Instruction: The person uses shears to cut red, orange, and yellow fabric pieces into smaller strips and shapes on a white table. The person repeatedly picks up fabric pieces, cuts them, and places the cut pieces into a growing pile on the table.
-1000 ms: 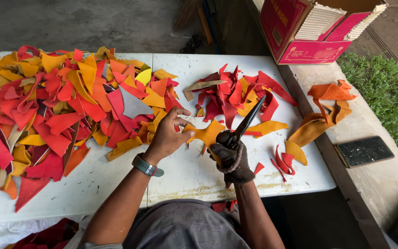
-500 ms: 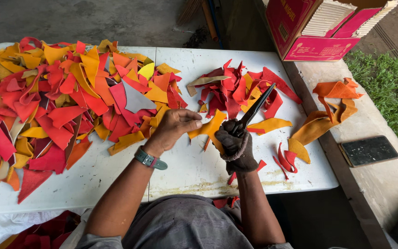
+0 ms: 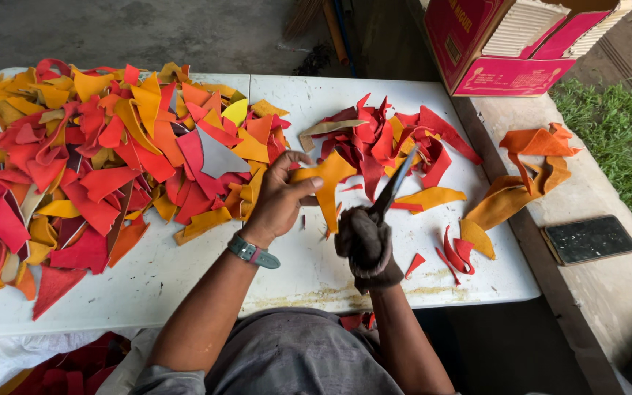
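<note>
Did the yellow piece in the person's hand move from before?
Yes. The yellow piece in the left hand has lifted off the white table, rising toward the red pile.

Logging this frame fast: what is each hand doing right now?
Left hand: closed on a yellow leather scrap.
Right hand, gloved: closed around the handles of scissors.

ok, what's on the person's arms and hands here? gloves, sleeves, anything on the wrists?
Left hand is bare, with a teal-green band with a reddish edge, watch-like, on its wrist. Right hand wears a dark, worn fabric glove. Both forearms are bare; a grey shirt shows below, sleeves ending near the shoulders.
</note>
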